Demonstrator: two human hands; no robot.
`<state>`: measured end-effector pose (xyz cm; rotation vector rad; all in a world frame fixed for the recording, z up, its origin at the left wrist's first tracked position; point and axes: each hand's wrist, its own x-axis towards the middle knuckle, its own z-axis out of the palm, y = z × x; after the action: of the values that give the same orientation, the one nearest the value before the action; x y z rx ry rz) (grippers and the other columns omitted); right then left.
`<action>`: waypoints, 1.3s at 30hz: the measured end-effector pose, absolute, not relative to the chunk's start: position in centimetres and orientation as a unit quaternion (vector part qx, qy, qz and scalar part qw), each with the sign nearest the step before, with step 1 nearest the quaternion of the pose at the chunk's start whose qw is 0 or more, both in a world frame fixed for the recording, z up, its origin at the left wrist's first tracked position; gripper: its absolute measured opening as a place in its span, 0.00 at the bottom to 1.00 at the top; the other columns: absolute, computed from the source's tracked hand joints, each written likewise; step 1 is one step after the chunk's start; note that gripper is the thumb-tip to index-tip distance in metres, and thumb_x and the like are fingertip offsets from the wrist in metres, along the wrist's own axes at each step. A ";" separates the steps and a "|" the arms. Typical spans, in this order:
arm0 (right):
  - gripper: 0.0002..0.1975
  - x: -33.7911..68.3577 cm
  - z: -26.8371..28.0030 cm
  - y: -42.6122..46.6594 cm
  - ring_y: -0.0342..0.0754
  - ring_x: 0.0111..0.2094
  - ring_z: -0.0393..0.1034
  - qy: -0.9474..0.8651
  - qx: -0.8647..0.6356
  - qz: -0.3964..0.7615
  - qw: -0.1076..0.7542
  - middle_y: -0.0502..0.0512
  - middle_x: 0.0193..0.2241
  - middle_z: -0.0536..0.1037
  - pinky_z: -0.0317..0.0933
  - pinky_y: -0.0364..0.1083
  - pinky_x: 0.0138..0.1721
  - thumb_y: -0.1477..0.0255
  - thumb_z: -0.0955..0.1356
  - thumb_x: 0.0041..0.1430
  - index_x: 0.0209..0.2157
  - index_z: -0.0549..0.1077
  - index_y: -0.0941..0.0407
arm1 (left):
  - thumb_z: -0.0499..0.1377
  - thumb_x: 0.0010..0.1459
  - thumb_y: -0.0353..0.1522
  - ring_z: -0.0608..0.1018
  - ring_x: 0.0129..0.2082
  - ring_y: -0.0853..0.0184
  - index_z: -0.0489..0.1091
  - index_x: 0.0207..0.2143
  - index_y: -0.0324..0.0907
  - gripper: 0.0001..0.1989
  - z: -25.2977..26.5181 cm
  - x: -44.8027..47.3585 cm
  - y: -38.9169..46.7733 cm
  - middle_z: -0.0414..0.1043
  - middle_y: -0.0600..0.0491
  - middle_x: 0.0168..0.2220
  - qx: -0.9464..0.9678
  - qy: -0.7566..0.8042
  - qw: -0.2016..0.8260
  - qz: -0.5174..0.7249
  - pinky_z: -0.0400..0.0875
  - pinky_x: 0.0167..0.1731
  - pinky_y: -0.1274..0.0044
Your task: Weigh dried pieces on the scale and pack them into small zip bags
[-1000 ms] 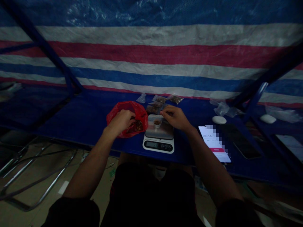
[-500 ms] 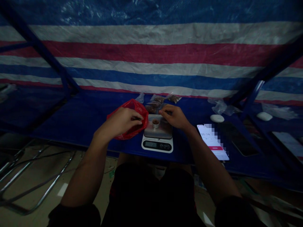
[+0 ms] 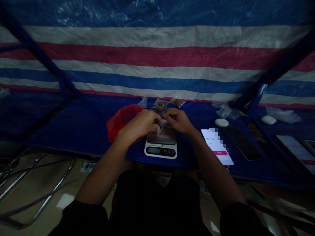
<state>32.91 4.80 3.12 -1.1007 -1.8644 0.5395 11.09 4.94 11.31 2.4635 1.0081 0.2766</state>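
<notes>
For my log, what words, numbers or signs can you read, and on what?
"00:14" on the bright phone; other text too small or pixelated.
"2" on the scale display; next digit unclear.
Scale buttons, dimmer phone, printed floor item: unreadable.

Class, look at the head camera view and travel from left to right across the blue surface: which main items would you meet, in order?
Red plastic bag → digital scale → phone with a brightly lit screen → dark-screened phone → another lit phone near the right edge.
</notes>
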 end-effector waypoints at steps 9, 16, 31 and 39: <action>0.15 33.0 3.1 4.9 0.50 0.34 0.73 -0.748 -0.442 0.211 0.448 0.55 0.31 0.81 0.63 0.50 0.38 0.62 0.69 0.69 0.31 0.82 0.54 | 0.65 0.64 0.31 0.86 0.43 0.61 0.84 0.42 0.42 0.07 11.3 11.4 5.0 0.86 0.49 0.44 0.882 0.352 0.279 0.142 0.77 0.44 0.74; 0.15 33.0 3.1 4.8 0.50 0.34 0.73 -0.748 -0.441 0.212 0.449 0.54 0.30 0.81 0.63 0.49 0.38 0.63 0.69 0.69 0.31 0.81 0.54 | 0.60 0.67 0.30 0.85 0.41 0.62 0.84 0.41 0.40 0.11 11.4 11.1 4.6 0.86 0.48 0.41 0.885 0.348 0.269 0.151 0.76 0.44 0.73; 0.13 33.0 3.4 4.5 0.48 0.35 0.74 -0.721 -0.469 0.216 0.463 0.56 0.36 0.84 0.64 0.46 0.37 0.64 0.69 0.68 0.39 0.83 0.57 | 0.59 0.67 0.43 0.83 0.50 0.56 0.79 0.55 0.45 0.20 13.1 2.4 5.0 0.83 0.47 0.53 0.768 0.546 0.093 0.320 0.77 0.53 0.68; 0.12 29.3 6.5 3.0 0.48 0.37 0.76 -0.758 -0.435 0.191 0.448 0.57 0.42 0.86 0.68 0.47 0.41 0.69 0.67 0.69 0.45 0.82 0.57 | 0.61 0.58 0.52 0.83 0.37 0.57 0.79 0.45 0.40 0.27 8.0 -3.3 9.5 0.84 0.47 0.39 0.702 0.610 0.357 0.087 0.75 0.33 0.74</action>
<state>29.26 3.04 6.54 -1.0763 -1.8754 0.4737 -3.30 9.47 7.97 1.8117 1.5746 0.2250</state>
